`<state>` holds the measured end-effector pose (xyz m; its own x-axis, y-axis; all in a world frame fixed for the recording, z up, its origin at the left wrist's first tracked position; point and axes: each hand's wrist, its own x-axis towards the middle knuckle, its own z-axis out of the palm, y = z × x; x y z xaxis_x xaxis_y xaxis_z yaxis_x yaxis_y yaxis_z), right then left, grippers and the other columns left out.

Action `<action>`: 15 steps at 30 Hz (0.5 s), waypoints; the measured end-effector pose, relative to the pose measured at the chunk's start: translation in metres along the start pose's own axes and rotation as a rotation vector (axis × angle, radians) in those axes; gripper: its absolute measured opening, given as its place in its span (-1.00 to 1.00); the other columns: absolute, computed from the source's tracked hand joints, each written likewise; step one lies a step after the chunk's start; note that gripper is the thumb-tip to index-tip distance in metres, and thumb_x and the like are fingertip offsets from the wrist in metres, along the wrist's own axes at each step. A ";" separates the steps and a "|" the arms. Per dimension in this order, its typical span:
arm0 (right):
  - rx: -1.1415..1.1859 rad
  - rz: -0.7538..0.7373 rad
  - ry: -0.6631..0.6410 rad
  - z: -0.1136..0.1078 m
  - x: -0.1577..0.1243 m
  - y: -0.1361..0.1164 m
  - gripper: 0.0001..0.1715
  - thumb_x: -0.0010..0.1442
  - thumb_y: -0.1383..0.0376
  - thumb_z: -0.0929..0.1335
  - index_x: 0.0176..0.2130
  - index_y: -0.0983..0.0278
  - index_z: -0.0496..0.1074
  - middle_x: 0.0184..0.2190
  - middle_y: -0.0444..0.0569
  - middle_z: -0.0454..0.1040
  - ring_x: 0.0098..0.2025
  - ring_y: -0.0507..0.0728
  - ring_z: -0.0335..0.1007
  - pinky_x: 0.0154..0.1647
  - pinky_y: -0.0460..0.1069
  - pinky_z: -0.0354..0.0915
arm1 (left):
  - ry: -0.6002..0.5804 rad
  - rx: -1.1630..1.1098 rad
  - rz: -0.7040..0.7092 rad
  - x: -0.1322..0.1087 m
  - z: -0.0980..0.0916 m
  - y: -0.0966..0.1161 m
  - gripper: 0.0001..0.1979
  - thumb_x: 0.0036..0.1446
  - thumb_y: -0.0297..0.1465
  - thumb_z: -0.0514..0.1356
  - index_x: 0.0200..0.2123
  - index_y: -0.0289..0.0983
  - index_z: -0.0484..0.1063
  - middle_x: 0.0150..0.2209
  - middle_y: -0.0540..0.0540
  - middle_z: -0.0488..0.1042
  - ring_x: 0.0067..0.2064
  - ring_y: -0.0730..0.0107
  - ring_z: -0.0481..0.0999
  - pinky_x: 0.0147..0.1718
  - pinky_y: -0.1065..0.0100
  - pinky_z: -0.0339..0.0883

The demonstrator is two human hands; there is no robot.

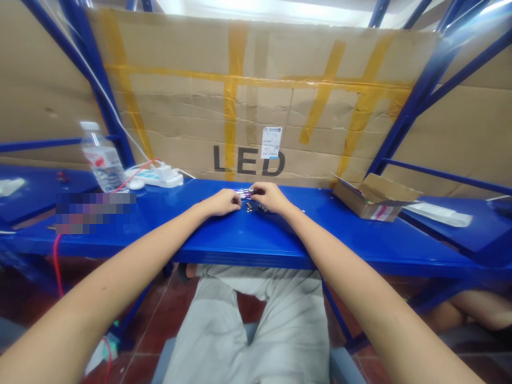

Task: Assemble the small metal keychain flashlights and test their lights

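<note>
At the middle of the blue table (240, 234), between the two hands, I see a small purple and silver piece (244, 193), its details too small to read from here. My right hand (271, 197) pinches it at its right end; my left hand (224, 202) has its fingers curled at the other end, though I cannot tell whether they grip it. Just below, between my hands, lie some tiny metal parts (249, 207). Over on the left a water bottle (104, 162) stands near a white power strip (162, 177); well to the right sits an open cardboard box (370, 200).
</note>
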<state>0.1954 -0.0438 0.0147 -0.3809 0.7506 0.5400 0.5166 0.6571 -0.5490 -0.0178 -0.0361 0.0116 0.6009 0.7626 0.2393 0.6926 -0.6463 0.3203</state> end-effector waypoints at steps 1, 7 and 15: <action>0.001 0.001 0.000 0.000 0.000 0.000 -0.83 0.02 0.43 0.36 -0.32 0.29 0.53 -0.35 -0.05 0.57 -0.26 0.12 0.45 -0.14 0.00 0.29 | -0.004 -0.024 -0.027 0.000 -0.001 0.001 -0.88 0.03 -0.42 0.23 -0.36 -0.25 0.58 -0.35 -0.06 0.61 -0.28 0.26 0.56 -0.27 0.34 0.35; -0.018 -0.004 0.004 0.000 0.000 0.001 -0.82 0.03 0.43 0.36 -0.31 0.30 0.53 -0.35 -0.07 0.56 -0.27 0.11 0.44 -0.17 -0.02 0.29 | -0.037 -0.031 0.056 -0.005 -0.008 0.005 -0.85 -0.02 -0.50 0.20 -0.40 -0.25 0.58 -0.38 -0.02 0.61 -0.32 0.33 0.55 -0.29 0.39 0.32; -0.026 0.014 -0.015 0.000 0.000 0.001 -0.83 0.06 0.43 0.38 -0.28 0.32 0.54 -0.32 -0.05 0.59 -0.25 0.09 0.46 -0.17 -0.05 0.28 | 0.253 -0.037 0.180 -0.009 -0.010 0.015 -0.89 0.07 -0.48 0.20 -0.35 -0.28 0.54 -0.37 -0.04 0.57 -0.35 0.38 0.49 -0.29 0.38 0.32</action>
<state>0.1957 -0.0432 0.0137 -0.3848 0.7605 0.5230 0.5416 0.6449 -0.5393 -0.0169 -0.0527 0.0233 0.5909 0.6219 0.5139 0.5664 -0.7734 0.2846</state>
